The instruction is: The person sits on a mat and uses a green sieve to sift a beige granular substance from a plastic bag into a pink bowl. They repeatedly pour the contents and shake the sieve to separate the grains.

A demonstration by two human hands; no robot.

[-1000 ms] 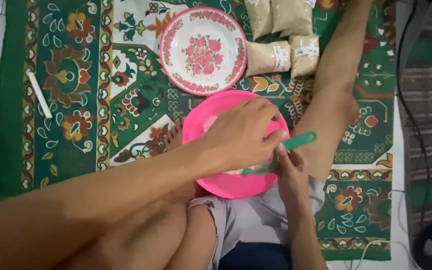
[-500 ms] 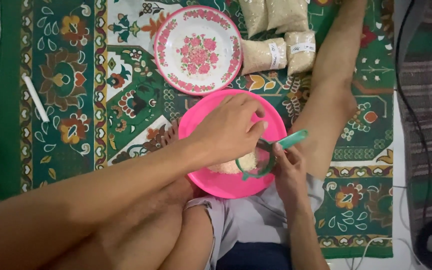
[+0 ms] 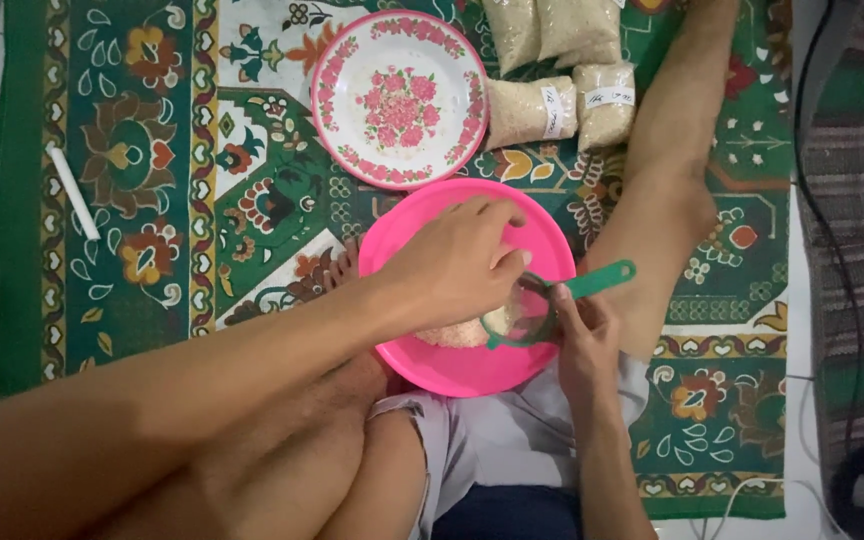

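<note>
Head view shows the right hand (image 3: 584,345) gripping the green handle of a small sieve (image 3: 530,312) at the near right of the pink bowl (image 3: 472,365). Half a second earlier the sieve lay lower in the bowl; now its rim has come up beside the left hand (image 3: 452,268), which has slid toward the bowl's middle, fingers curled over the grain (image 3: 452,335) and perhaps pinching some, though the grasp is hidden. So the sifting seems to go on. Beyond the left hand sits a floral plate (image 3: 399,98) on the green mat (image 3: 132,200). Right of it lie four clear bags (image 3: 527,112) of pale grain, two bearing small white labels.
</note>
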